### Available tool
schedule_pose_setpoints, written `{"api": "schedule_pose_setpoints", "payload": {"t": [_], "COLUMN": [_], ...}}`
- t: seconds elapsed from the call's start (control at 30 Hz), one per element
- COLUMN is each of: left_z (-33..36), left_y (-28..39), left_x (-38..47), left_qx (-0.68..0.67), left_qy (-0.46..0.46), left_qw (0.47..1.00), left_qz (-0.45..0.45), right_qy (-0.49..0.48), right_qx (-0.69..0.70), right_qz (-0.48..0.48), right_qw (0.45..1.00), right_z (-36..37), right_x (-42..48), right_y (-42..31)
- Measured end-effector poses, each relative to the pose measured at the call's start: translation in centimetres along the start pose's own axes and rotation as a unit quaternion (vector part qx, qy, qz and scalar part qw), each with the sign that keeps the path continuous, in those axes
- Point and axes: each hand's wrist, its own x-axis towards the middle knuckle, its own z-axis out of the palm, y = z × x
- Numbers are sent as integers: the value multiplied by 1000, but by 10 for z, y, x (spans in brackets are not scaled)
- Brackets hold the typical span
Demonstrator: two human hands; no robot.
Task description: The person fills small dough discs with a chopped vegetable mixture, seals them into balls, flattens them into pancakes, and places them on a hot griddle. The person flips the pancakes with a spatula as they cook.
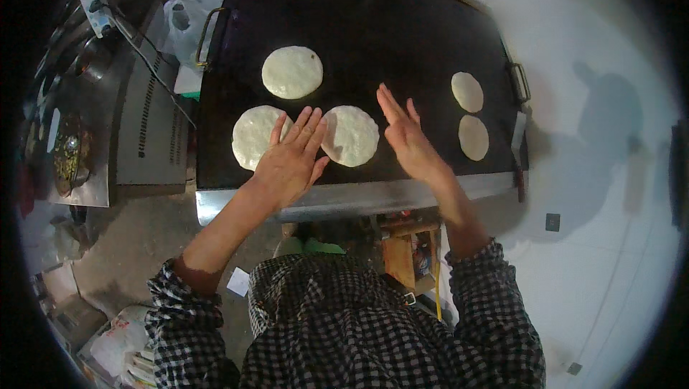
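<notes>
My left hand (293, 157) lies palm down over the right part of a round flat dough (253, 133) at the griddle's front left, its fingertips by the edge of a second dough round (351, 136). Just right of that second round, my right hand (406, 136) is held above the dark griddle (366, 28) with nothing in it, fingers extended. Behind the front pair lies another dough round (292, 72) with a small dark spot. Two dough rounds, one (467, 92) behind the other (473, 137), rest near the griddle's right side.
A long-bladed tool (518, 136) lies at the griddle's right edge, near a metal handle (521, 82). At left stand a metal counter (121, 136) with a tray of food (70, 155), a power strip (97, 9) with a cord, and a plastic bag (185, 28). A white wall (570, 173) borders the right.
</notes>
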Motion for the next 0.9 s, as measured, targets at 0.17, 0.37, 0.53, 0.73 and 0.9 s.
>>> {"api": "schedule_pose_setpoints", "payload": {"t": [0.17, 0.37, 0.53, 0.73, 0.9], "left_z": [17, 24, 12, 22, 10], "left_y": [-1, 1, -3, 8, 15], "left_x": [28, 39, 27, 17, -5], "left_qx": [50, 20, 9, 22, 42], "left_qy": [46, -17, -35, -16, -6], "left_qw": [997, 997, 999, 998, 999], "left_qz": [39, 72, 37, 49, 14], "right_qy": [16, 18, 3, -33, -2], "right_qx": [-102, -111, -61, -187, -83], "right_qz": [0, 15, 34, -4, -13], "right_qw": [995, 994, 998, 982, 996], "right_z": [38, 60, 42, 58, 24], "right_x": [-28, -12, -5, 10, -7], "right_y": [-4, -23, -13, -20, -25]}}
